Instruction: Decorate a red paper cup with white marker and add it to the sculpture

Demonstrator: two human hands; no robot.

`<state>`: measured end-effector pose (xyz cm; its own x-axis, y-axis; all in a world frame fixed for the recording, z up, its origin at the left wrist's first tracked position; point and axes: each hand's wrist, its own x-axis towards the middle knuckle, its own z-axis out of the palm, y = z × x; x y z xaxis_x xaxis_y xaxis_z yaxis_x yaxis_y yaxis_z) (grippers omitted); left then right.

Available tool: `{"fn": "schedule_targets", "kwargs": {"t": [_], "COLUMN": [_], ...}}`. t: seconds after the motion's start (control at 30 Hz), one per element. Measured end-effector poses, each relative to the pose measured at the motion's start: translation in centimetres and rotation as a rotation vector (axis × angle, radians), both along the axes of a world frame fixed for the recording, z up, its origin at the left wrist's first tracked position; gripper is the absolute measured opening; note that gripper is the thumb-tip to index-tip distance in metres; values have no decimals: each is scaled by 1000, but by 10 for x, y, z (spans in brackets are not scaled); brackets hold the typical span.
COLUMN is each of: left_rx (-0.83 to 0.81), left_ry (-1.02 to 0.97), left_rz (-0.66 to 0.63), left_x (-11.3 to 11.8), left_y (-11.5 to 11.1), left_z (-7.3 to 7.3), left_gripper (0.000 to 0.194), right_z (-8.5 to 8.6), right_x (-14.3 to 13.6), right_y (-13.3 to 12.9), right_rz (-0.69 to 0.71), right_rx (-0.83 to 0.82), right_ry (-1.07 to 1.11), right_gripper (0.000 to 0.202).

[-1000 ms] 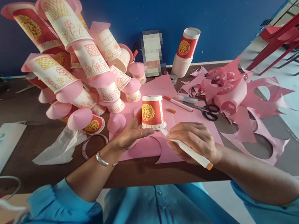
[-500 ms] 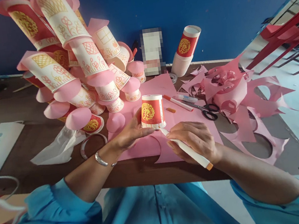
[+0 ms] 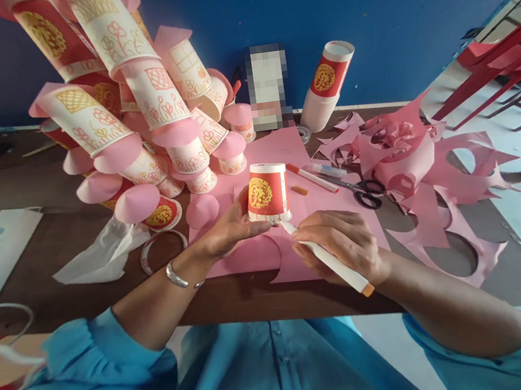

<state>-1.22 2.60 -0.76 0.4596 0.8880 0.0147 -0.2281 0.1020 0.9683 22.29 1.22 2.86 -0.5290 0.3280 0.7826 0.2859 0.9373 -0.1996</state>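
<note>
A red paper cup with a gold emblem stands over the pink paper sheet. My left hand is closed round its left side, the thumb along the white lower edge. In my right hand is a white marker with an orange end. The marker's tip touches or nearly touches the cup's white bottom band, where small marks show. Just right of the cup lie an orange marker cap and a second marker with a red cap.
Cups decorated with drawings and pink paper cones pile up at the left. Black-handled scissors and pink paper scraps lie right. A cup stack stands at the back; white tissue and a paper ring lie left.
The cup and both hands sit almost as before, with only a slight shift in the view. A dark object has come into view at the far right, above the floor.
</note>
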Motion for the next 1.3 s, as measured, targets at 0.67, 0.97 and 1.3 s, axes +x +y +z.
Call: {"fn": "schedule_targets", "kwargs": {"t": [0.67, 0.97, 1.3], "left_rx": [-52, 22, 11], "left_ry": [-5, -33, -27], "left_rz": [17, -16, -1], "left_x": [-1, 2, 0], "left_y": [1, 2, 2], "left_z": [-2, 0, -5], "left_gripper": [75, 65, 68], "right_z": [0, 0, -2], "right_x": [0, 0, -1], "right_y": [0, 0, 0], "right_rz": [2, -3, 3], "right_rx": [6, 1, 16], "right_ry": [-6, -4, -8], "right_gripper": [18, 18, 20]}}
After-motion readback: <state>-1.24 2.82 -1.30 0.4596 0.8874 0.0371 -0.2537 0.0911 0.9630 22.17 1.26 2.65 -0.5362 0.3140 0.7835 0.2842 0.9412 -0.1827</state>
